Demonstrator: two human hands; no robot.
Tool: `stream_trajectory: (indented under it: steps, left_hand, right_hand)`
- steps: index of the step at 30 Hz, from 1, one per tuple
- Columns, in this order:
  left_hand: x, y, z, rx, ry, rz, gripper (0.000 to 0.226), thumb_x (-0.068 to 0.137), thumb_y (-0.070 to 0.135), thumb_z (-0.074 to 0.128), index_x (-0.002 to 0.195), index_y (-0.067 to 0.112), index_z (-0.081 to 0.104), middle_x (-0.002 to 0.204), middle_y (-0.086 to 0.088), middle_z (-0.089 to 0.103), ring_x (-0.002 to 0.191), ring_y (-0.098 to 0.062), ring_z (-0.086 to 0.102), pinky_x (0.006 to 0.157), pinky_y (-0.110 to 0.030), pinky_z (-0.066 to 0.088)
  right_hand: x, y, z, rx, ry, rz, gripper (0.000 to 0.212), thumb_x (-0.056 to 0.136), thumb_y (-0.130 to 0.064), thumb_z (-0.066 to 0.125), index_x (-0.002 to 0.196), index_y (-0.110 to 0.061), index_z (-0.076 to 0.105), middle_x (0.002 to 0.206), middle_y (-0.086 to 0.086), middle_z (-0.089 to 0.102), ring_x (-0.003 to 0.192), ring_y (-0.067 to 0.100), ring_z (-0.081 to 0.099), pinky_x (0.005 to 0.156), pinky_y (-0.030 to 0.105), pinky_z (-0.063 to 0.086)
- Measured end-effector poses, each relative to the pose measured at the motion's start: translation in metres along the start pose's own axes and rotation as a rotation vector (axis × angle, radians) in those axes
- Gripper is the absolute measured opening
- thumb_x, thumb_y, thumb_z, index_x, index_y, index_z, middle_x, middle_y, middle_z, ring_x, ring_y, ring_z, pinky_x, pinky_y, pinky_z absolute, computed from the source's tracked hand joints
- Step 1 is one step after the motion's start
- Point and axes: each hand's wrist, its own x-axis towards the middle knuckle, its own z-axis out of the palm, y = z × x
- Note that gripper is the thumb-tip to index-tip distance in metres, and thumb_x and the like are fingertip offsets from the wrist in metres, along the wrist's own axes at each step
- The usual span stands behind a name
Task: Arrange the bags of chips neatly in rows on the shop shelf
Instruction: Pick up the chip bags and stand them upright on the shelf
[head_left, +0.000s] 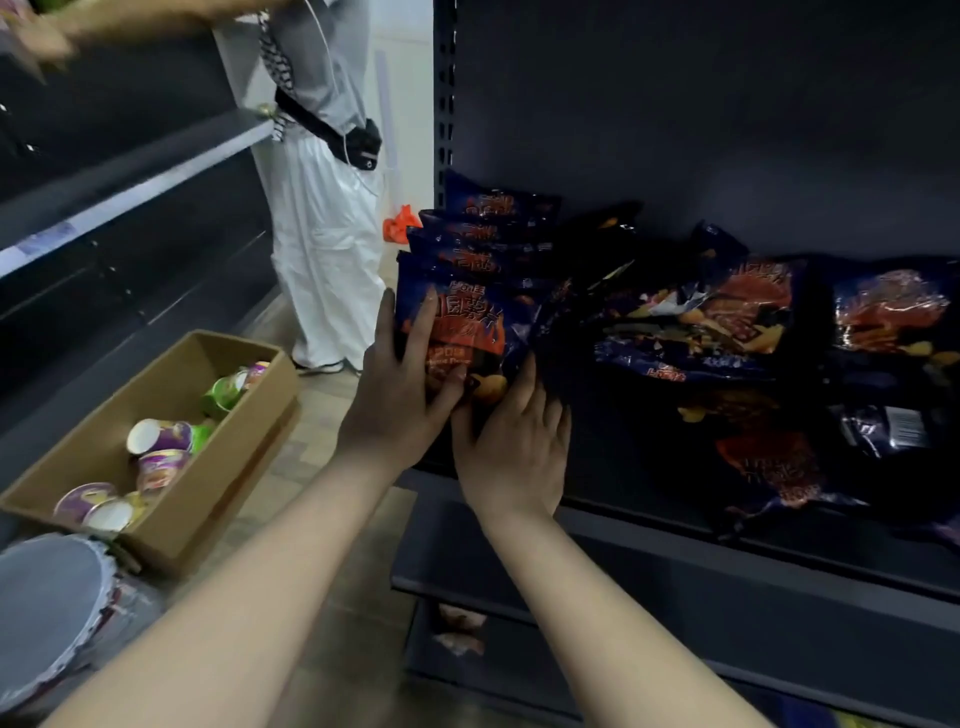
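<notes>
Several dark blue chip bags with red flame print stand upright in a row at the left end of the dark shop shelf. My left hand grips the left side of the front bag, fingers spread over its face. Against that bag's lower right corner lies my right hand, fingers together and touching it. More of the same bags lie flat in a loose pile across the middle and right of the shelf, one showing its barcode.
A cardboard box with purple and green snack cups sits on the floor at left. Another person in white trousers stands by the opposite dark shelving. A lower shelf lies under mine, beside a shelf upright.
</notes>
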Motion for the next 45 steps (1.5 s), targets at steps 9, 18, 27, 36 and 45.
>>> stream_trajectory:
  steps: [9, 18, 27, 36, 45]
  left_hand:
    - [-0.002, 0.0, -0.001, -0.03, 0.015, -0.003, 0.075, 0.087, 0.057, 0.042, 0.147, 0.038, 0.001, 0.157, -0.005, -0.005, 0.143, -0.023, 0.011, 0.113, -0.036, 0.021]
    - [-0.004, 0.006, -0.005, -0.035, 0.004, -0.047, 0.074, 0.09, 0.038, 0.052, 0.148, 0.032, 0.007, 0.157, -0.009, -0.004, 0.142, -0.026, 0.015, 0.105, -0.026, 0.016]
    - [-0.004, 0.007, -0.008, -0.068, 0.0, -0.068, 0.076, 0.087, 0.041, 0.052, 0.148, 0.034, 0.006, 0.157, -0.009, -0.003, 0.141, -0.026, 0.017, 0.106, -0.031, 0.023]
    - [-0.001, 0.015, -0.012, -0.095, -0.044, -0.115, 0.079, 0.088, 0.04, 0.056, 0.148, 0.034, 0.004, 0.157, -0.009, -0.003, 0.143, -0.025, 0.01, 0.11, -0.037, 0.022]
    - [-0.001, 0.01, -0.009, -0.086, -0.079, -0.107, 0.081, 0.088, 0.04, 0.057, 0.148, 0.034, 0.003, 0.156, -0.011, -0.004, 0.143, -0.03, 0.01, 0.111, -0.047, 0.024]
  right_hand:
    - [-0.002, 0.0, -0.004, 0.004, -0.047, 0.0, 0.082, 0.093, -0.058, 0.027, 0.148, -0.01, -0.012, 0.157, 0.007, 0.014, 0.143, 0.025, 0.013, 0.119, 0.04, 0.001]
    - [-0.003, 0.001, -0.005, 0.063, -0.049, 0.0, 0.084, 0.092, -0.056, 0.033, 0.148, -0.008, -0.005, 0.156, 0.01, 0.017, 0.144, 0.027, 0.012, 0.119, 0.041, -0.002]
    - [-0.005, 0.005, -0.01, 0.224, -0.052, -0.069, 0.087, 0.089, -0.052, 0.046, 0.149, -0.007, 0.001, 0.155, 0.01, 0.019, 0.144, 0.022, 0.011, 0.118, 0.034, -0.01]
    - [-0.006, 0.004, -0.028, 0.289, -0.208, -0.075, 0.088, 0.089, -0.042, 0.053, 0.149, -0.007, -0.002, 0.155, 0.011, 0.014, 0.145, 0.024, 0.005, 0.119, 0.035, -0.007]
    - [-0.007, 0.004, -0.026, 0.324, -0.252, -0.006, 0.089, 0.089, -0.036, 0.055, 0.149, -0.009, -0.005, 0.157, 0.011, 0.005, 0.145, 0.028, -0.003, 0.119, 0.038, 0.004]
